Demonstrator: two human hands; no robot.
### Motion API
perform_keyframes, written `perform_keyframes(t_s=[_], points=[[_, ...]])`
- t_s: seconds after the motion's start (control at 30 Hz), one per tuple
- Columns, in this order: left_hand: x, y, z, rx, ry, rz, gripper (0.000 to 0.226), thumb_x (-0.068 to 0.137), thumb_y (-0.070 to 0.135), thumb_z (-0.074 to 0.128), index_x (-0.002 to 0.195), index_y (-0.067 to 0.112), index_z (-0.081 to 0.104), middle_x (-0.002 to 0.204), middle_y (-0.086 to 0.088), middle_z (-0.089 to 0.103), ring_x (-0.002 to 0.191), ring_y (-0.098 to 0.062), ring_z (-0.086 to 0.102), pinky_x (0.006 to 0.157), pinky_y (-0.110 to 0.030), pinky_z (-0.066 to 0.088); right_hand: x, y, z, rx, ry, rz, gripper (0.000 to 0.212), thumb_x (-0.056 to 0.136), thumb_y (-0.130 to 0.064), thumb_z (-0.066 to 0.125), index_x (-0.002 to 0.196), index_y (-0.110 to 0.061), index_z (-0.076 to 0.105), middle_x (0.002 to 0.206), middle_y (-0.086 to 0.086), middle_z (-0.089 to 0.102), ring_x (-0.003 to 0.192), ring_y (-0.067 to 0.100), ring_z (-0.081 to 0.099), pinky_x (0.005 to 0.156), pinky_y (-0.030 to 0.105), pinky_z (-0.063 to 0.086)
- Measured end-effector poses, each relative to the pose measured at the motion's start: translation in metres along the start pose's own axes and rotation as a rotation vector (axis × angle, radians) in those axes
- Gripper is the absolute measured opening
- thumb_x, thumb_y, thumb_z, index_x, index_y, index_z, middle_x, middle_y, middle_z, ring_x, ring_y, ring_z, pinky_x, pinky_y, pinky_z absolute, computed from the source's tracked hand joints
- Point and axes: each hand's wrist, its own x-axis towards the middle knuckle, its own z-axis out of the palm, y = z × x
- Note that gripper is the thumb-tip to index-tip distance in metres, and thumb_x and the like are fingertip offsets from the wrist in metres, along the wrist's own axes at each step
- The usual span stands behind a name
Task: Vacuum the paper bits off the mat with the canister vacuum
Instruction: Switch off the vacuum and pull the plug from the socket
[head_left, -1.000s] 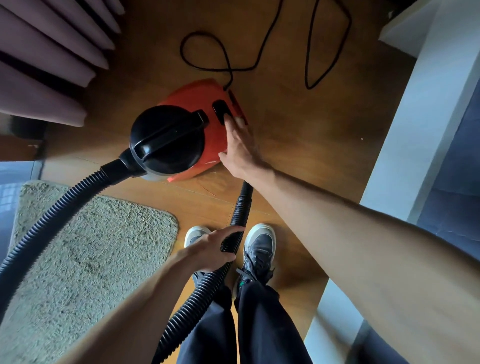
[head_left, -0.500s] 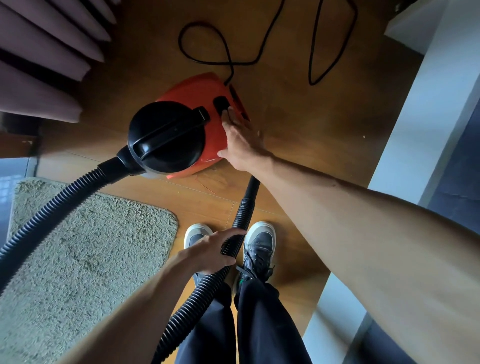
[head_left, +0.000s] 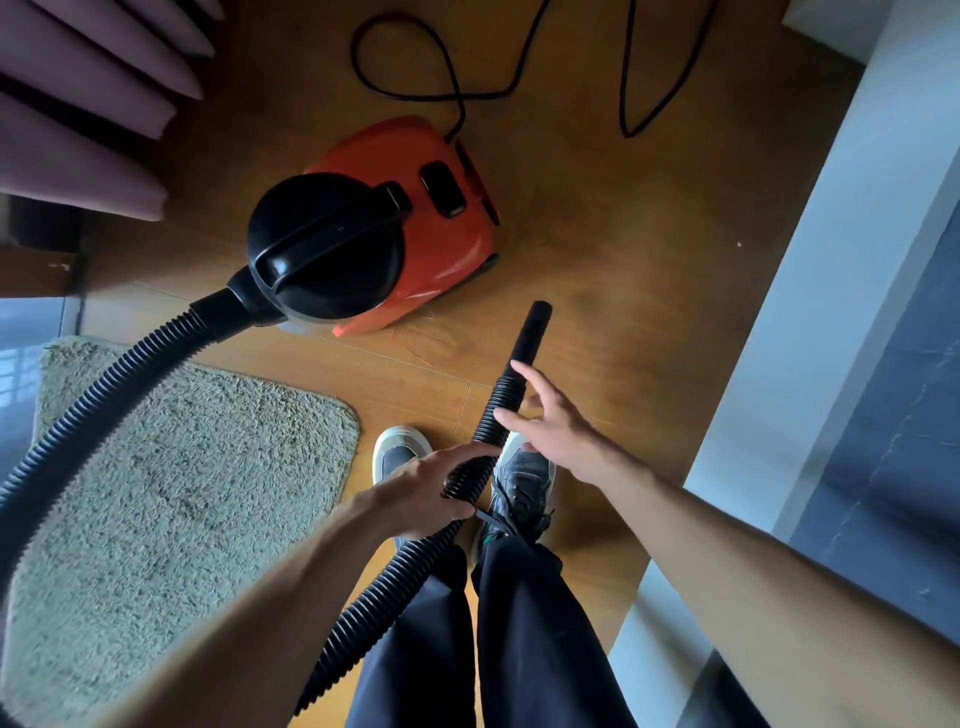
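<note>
Risks first, judged from the lay of things. Wood floor (head_left: 623, 234) bare under most of the gear. Pale shag mat (head_left: 171, 478) flat at the floor's left edge, near corner just beside the left shoe (head_left: 397, 452). Loose-laid, so likely to ruck or lift into the tube under hard suction. No paper bits made out on the pile from here.

Red canister vacuum (head_left: 415, 218) standing on the floor beyond the mat's far corner. Liable to be dragged or tipped by a pull on the ribbed hose (head_left: 130, 364), looped across the mat and back up between the legs. Power cord (head_left: 457, 78) curled loose on the floor behind the canister, apt to snag or trip. Bare tube end (head_left: 531, 332) aimed over bare floor, away from the mat, so no use until swung left.

Left hand (head_left: 421, 488) wrapped round the hose above the shoes, fingers curled over the ribs. Right hand (head_left: 545, 421) loose and spread, gripping nothing. Fingertips (head_left: 519, 370) at the hose just ahead of the left hand; touching or merely beside, hard to say.
</note>
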Motion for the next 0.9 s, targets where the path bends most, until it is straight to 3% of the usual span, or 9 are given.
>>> perform_keyframes(t_s=[0.1,0.2,0.27,0.33,0.4,0.53,0.73,0.8,0.9], points=[[-0.002,0.002,0.006,0.039,0.006,0.038,0.077,0.093,0.021,0.066,0.139,0.065,0.024,0.126,0.001,0.05,0.07,-0.011,0.056,0.077,-0.037,0.057,-0.005,0.006,0.012,0.122,0.008,-0.003,0.065,0.083,-0.039,0.071,0.135,-0.057,0.037,0.144,0.002,0.042,0.128,0.022,0.046,0.104,0.048,0.046],[-0.004,0.007,0.013,0.06,0.022,0.04,0.073,0.094,0.019,0.064,0.147,0.051,0.026,0.131,-0.019,0.058,0.05,-0.009,0.044,0.06,-0.03,0.052,-0.007,0.012,0.017,0.193,0.057,-0.008,0.062,0.085,-0.025,0.073,0.134,-0.049,0.044,0.131,-0.005,0.047,0.118,0.019,0.049,0.099,0.039,0.048],[-0.006,0.008,0.018,0.06,0.054,0.044,0.074,0.094,0.018,0.065,0.148,0.05,0.026,0.136,-0.018,0.057,0.055,-0.01,0.051,0.066,-0.034,0.059,-0.009,0.015,0.019,0.242,0.088,-0.02,0.061,0.085,-0.016,0.073,0.134,-0.043,0.048,0.113,-0.013,0.05,0.103,0.011,0.053,0.086,0.029,0.051],[-0.009,0.004,0.025,0.104,0.095,0.052,0.078,0.091,0.017,0.065,0.147,0.052,0.025,0.135,-0.009,0.06,0.065,-0.009,0.056,0.07,-0.031,0.058,-0.011,0.015,0.022,0.259,0.119,-0.032,0.061,0.084,-0.013,0.074,0.131,-0.043,0.049,0.109,-0.01,0.053,0.096,0.007,0.056,0.079,0.027,0.054],[-0.015,-0.001,0.031,0.163,0.122,0.036,0.082,0.089,0.014,0.065,0.149,0.05,0.023,0.135,-0.004,0.06,0.074,-0.011,0.059,0.07,-0.028,0.053,-0.012,0.017,0.027,0.26,0.168,-0.032,0.061,0.084,-0.014,0.074,0.128,-0.045,0.048,0.11,-0.008,0.054,0.096,0.01,0.058,0.078,0.03,0.056],[-0.025,-0.018,0.04,0.196,0.156,0.004,0.084,0.085,0.009,0.064,0.149,0.047,0.026,0.131,-0.006,0.062,0.093,-0.02,0.065,0.077,-0.04,0.057,-0.009,0.021,0.033,0.26,0.271,-0.024,0.059,0.082,-0.015,0.075,0.124,-0.046,0.046,0.113,-0.001,0.057,0.096,0.015,0.059,0.081,0.032,0.054],[-0.012,-0.048,0.045,0.246,0.173,0.004,0.083,0.081,0.004,0.063,0.147,0.044,0.033,0.117,-0.008,0.066,0.082,-0.021,0.062,0.072,-0.04,0.056,0.001,0.029,0.049,0.059,0.273,0.029,0.058,0.076,-0.043,0.075,0.117,-0.058,0.037,0.097,-0.005,0.068,0.087,0.024,0.067,0.078,0.044,0.057],[-0.005,-0.057,0.046,0.284,0.177,0.01,0.081,0.086,0.006,0.064,0.148,0.045,0.031,0.12,-0.006,0.061,0.086,-0.02,0.061,0.07,-0.038,0.056,0.009,0.035,0.054,0.083,0.28,0.05,0.058,0.076,-0.04,0.075,0.115,-0.056,0.036,0.095,-0.001,0.067,0.085,0.026,0.067,0.077,0.045,0.058],[0.007,-0.067,0.045,0.374,0.183,0.005,0.078,0.092,0.009,0.063,0.15,0.047,0.026,0.108,-0.002,0.053,0.075,-0.013,0.051,0.06,-0.027,0.049,0.022,0.044,0.058,0.198,0.262,0.053,0.061,0.076,-0.026,0.077,0.112,-0.054,0.036,0.104,0.008,0.061,0.088,0.03,0.067,0.078,0.049,0.058]])
